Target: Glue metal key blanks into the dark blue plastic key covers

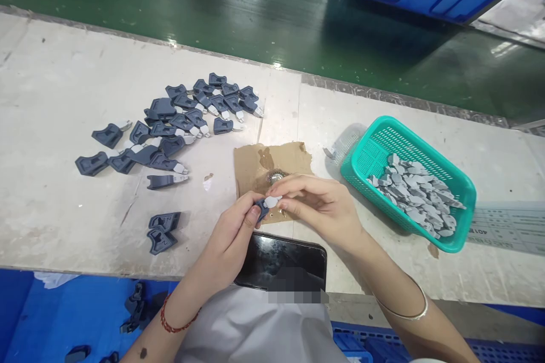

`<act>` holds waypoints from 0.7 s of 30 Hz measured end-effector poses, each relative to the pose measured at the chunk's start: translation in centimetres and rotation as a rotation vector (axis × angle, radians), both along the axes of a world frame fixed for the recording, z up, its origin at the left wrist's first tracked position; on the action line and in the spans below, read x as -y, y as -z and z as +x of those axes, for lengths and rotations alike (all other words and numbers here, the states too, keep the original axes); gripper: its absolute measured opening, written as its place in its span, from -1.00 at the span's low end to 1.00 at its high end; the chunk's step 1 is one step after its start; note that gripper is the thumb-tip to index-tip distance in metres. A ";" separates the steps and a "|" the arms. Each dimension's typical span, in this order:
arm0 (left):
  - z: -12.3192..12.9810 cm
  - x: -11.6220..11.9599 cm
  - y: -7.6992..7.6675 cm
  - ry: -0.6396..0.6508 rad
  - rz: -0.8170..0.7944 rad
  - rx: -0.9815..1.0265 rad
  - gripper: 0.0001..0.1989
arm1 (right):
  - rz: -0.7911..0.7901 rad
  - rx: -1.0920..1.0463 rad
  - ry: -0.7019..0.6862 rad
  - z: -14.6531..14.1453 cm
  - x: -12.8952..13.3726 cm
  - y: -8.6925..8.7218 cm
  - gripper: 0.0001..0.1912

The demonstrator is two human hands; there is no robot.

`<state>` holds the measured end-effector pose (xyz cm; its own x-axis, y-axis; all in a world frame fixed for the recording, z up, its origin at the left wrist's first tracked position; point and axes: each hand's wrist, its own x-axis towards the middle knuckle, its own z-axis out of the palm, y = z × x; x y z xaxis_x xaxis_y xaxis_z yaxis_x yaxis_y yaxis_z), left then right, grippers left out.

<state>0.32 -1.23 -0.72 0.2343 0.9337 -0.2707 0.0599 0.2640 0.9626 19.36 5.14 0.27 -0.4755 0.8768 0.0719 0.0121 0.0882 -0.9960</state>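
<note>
Pinching a small dark-blue plastic piece (261, 208) w/ light-grey insert (271, 201) are both hands, left hand (232, 233) & right hand (317, 204) meeting over torn brown cardboard (259, 161); teal mesh basket (378, 144) sitting right of them.

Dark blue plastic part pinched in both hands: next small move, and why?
Probably press the light grey insert fully into the dark blue plastic part. The left hand grips the blue piece, the right hand holds the insert at its end, and the finished pile of dark blue parts shows grey tips protruding.

paper sheet (508, 227) at right, upside-down print, "401" just legible
</note>
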 end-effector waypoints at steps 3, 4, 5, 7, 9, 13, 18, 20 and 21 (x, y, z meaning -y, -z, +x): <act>0.0 0.1 0.0 -0.005 0.000 -0.007 -0.67 | 0.091 0.052 -0.024 0.1 -0.1 0.0 -0.86; 0.0 0.1 0.0 -0.005 0.002 -0.010 -0.66 | 0.132 0.072 -0.029 0.1 -0.1 0.0 -0.87; 0.0 0.1 0.0 -0.009 0.006 -0.010 -0.66 | 0.173 0.091 -0.031 0.1 -0.1 0.0 -0.87; 0.1 0.2 0.1 -0.019 0.008 -0.002 -0.66 | 0.251 0.125 -0.034 0.0 0.0 -0.2 -0.88; 0.2 0.1 0.1 -0.032 0.013 0.011 -0.66 | 0.311 0.149 -0.038 -0.1 0.1 -0.3 -0.89; 0.2 0.1 0.5 -0.033 0.029 0.027 -0.68 | 0.349 0.162 -0.062 -0.1 0.2 -0.3 -0.90; 0.0 0.1 0.5 -0.053 0.017 0.064 -0.70 | 0.290 0.185 -0.072 -0.3 0.1 -0.9 -0.92; 0.1 0.0 -0.1 -0.069 0.013 0.066 -0.68 | 0.325 0.214 -0.064 -0.5 0.3 -1.6 -0.91; 0.2 -0.1 -0.5 -0.078 0.023 0.050 -0.69 | 0.345 0.233 -0.077 -0.6 0.6 -2.1 -0.89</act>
<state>0.55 -1.13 -0.21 0.1731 0.9556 -0.2386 -0.0088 0.2438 0.9698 18.79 4.53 2.33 -0.5769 0.7815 0.2377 0.2135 0.4251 -0.8796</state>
